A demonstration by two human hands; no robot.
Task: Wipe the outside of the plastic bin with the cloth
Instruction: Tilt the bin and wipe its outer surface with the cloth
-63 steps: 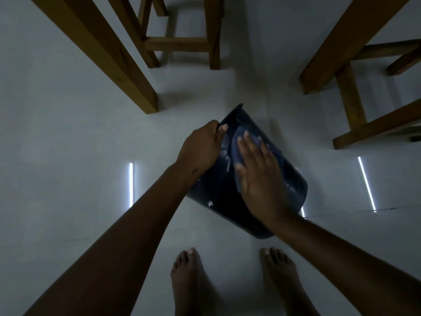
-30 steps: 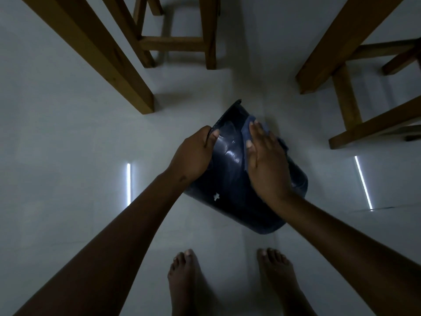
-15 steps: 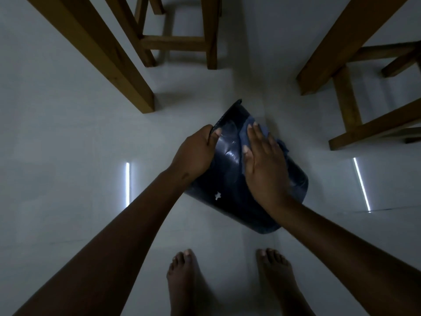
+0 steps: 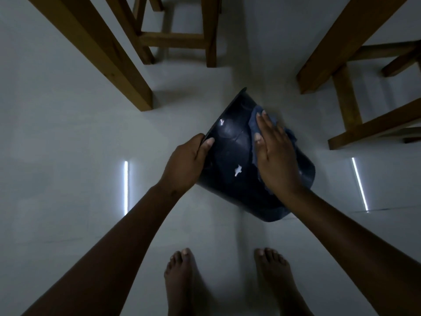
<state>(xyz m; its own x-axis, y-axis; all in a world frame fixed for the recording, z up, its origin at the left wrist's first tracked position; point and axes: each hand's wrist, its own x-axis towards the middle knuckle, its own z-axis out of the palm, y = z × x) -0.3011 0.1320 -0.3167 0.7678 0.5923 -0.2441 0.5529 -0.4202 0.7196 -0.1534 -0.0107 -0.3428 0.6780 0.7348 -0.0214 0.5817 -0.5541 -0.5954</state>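
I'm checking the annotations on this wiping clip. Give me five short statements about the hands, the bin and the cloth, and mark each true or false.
1. The left hand grips the rim of the plastic bin. True.
2. The right hand lies flat on the cloth, pressing it against the bin's outer wall. True.
3. The bin stands upright on the floor. False: it is tipped over, its side wall facing up toward the camera.
4. The cloth lies on the floor beside the bare feet. False: it is on the bin, under the right hand.
5. The bin rests on a wooden stool. False: wooden furniture legs stand apart from it.
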